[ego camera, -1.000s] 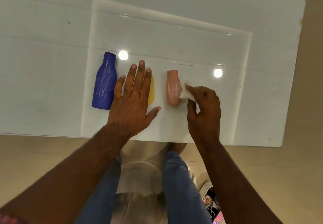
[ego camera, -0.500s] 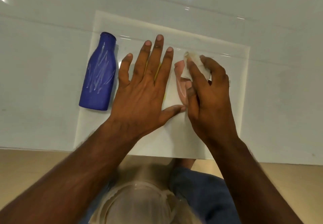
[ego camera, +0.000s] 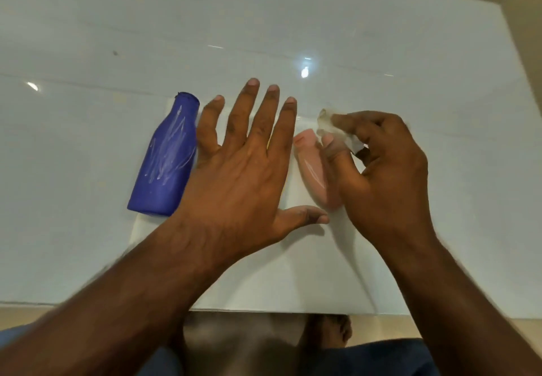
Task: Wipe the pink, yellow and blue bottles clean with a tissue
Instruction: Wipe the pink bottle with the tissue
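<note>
Tissue [ego camera: 337,131] pinched in right hand [ego camera: 387,176] above pink bottle [ego camera: 312,170].

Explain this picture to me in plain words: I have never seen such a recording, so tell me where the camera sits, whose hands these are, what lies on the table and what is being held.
There is no machine here. The camera is worn on a person's head and looks down, so both arms are that person's own, and their knees show at the bottom edge.

On the glossy white table lies a white sheet. On it lie flat bottle shapes. The blue bottle is streaked with white marks. The pink bottle lies to its right.

The left hand is spread flat with straight fingers between those two. It covers nearly all of the yellow bottle, of which only a sliver shows between the fingers.

The right hand pinches a crumpled tissue at the pink bottle's top end.
</note>
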`<action>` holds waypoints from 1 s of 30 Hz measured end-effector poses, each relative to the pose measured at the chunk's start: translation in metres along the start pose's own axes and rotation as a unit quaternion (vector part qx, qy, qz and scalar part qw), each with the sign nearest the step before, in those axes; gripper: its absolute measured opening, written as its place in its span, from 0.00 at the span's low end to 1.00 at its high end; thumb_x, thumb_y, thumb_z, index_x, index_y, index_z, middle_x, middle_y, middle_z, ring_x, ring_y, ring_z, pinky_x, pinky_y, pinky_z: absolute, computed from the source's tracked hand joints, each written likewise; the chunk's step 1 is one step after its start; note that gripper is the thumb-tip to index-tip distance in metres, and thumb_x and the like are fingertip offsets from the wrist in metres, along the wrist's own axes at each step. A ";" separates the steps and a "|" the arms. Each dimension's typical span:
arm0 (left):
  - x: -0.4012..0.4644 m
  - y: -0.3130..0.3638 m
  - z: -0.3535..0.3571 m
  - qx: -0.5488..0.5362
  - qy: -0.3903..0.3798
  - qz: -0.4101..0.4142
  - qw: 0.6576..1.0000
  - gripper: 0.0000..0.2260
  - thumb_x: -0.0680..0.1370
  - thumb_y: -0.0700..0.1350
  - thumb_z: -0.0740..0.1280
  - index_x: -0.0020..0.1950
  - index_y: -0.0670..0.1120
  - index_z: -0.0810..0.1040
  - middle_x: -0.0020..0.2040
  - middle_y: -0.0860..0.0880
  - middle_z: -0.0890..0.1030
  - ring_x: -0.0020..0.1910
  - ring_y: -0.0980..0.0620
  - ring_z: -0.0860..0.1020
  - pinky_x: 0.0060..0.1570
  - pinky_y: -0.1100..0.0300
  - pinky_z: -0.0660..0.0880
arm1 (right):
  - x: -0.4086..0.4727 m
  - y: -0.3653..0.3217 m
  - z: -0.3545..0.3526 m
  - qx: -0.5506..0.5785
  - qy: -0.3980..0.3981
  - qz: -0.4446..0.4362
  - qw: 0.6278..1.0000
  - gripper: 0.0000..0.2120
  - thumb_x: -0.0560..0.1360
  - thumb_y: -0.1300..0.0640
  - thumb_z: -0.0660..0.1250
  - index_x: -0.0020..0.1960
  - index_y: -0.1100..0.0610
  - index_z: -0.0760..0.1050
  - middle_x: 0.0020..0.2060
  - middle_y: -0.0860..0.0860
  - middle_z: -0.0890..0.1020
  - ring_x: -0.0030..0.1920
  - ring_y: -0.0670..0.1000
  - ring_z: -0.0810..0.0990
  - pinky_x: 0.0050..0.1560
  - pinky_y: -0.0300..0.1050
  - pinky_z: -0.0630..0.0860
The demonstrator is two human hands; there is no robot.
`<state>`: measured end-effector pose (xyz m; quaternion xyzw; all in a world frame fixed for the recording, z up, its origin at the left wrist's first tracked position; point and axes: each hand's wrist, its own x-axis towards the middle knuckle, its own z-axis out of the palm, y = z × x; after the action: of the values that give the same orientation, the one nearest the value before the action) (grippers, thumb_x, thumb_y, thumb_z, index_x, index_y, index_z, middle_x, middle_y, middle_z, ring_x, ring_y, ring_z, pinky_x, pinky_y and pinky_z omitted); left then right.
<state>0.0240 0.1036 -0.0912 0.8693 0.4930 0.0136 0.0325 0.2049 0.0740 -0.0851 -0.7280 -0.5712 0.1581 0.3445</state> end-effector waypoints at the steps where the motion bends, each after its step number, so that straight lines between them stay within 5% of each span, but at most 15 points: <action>1: 0.000 0.004 -0.002 -0.001 0.001 0.003 1.000 0.57 0.67 0.84 0.45 0.84 0.44 0.47 0.85 0.41 0.48 0.83 0.39 0.43 0.77 0.34 0.41 | 0.000 0.000 -0.004 0.017 0.002 0.012 1.000 0.14 0.81 0.48 0.71 0.65 0.51 0.84 0.60 0.47 0.82 0.59 0.43 0.82 0.58 0.36 0.81; 4: 0.001 0.018 -0.008 -0.014 -0.012 -0.012 1.000 0.59 0.65 0.85 0.46 0.84 0.46 0.47 0.85 0.45 0.50 0.83 0.41 0.39 0.77 0.35 0.36 | -0.006 -0.003 -0.019 0.070 0.003 0.057 0.996 0.11 0.81 0.45 0.70 0.58 0.48 0.87 0.53 0.42 0.87 0.55 0.41 0.84 0.54 0.31 0.79; 8: 0.011 0.033 -0.006 -0.041 -0.014 -0.024 0.999 0.60 0.62 0.86 0.50 0.82 0.46 0.55 0.82 0.45 0.61 0.83 0.41 0.48 0.77 0.36 0.39 | -0.013 0.000 -0.033 0.085 0.012 0.076 0.993 0.05 0.79 0.52 0.74 0.53 0.48 0.88 0.47 0.43 0.88 0.50 0.44 0.86 0.57 0.47 0.84; 12: 0.015 0.044 -0.002 -0.043 -0.006 -0.026 0.999 0.55 0.66 0.82 0.56 0.82 0.47 0.56 0.81 0.46 0.63 0.83 0.42 0.49 0.76 0.37 0.40 | -0.017 0.000 -0.039 0.095 -0.009 0.091 0.991 0.16 0.76 0.59 0.76 0.61 0.47 0.84 0.54 0.43 0.87 0.54 0.46 0.86 0.61 0.50 0.84; 15: 0.016 0.047 -0.004 -0.058 -0.002 -0.007 0.998 0.50 0.69 0.77 0.61 0.80 0.47 0.58 0.79 0.46 0.66 0.83 0.44 0.50 0.76 0.37 0.41 | -0.015 -0.003 -0.041 0.063 -0.023 0.072 0.995 0.15 0.75 0.57 0.76 0.61 0.50 0.85 0.53 0.45 0.88 0.53 0.48 0.86 0.61 0.51 0.83; 20: 0.007 0.046 -0.012 -0.104 -0.028 0.001 0.994 0.49 0.66 0.75 0.68 0.79 0.49 0.61 0.77 0.49 0.67 0.82 0.48 0.54 0.77 0.40 0.43 | -0.025 -0.011 -0.051 0.055 -0.026 0.010 0.998 0.09 0.77 0.58 0.73 0.55 0.48 0.86 0.48 0.42 0.87 0.49 0.45 0.85 0.53 0.40 0.83; 23: -0.011 0.045 -0.021 -0.170 -0.010 0.010 0.985 0.47 0.65 0.73 0.70 0.77 0.50 0.63 0.72 0.51 0.71 0.75 0.50 0.65 0.76 0.45 0.49 | -0.033 -0.011 -0.053 0.091 -0.011 -0.010 0.996 0.10 0.78 0.61 0.72 0.53 0.47 0.86 0.47 0.43 0.87 0.47 0.45 0.86 0.50 0.45 0.85; 28: -0.035 0.027 -0.030 -0.217 0.064 0.010 0.974 0.41 0.66 0.73 0.69 0.71 0.50 0.70 0.62 0.55 0.77 0.64 0.54 0.74 0.75 0.45 0.61 | -0.055 -0.019 -0.047 0.116 -0.074 -0.129 0.982 0.11 0.76 0.65 0.73 0.52 0.51 0.89 0.51 0.44 0.88 0.55 0.45 0.86 0.54 0.38 0.82; 30: -0.039 0.021 -0.035 -0.211 0.071 0.018 0.975 0.42 0.66 0.74 0.68 0.72 0.50 0.70 0.65 0.54 0.78 0.66 0.53 0.75 0.77 0.45 0.59 | -0.059 -0.021 -0.046 0.110 -0.056 -0.164 0.979 0.11 0.76 0.63 0.74 0.53 0.50 0.89 0.52 0.44 0.87 0.56 0.44 0.85 0.54 0.33 0.80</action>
<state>0.0199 0.0612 -0.0546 0.8483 0.4643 0.1798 0.1803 0.2009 0.0060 -0.0469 -0.5723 -0.6800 0.2022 0.4113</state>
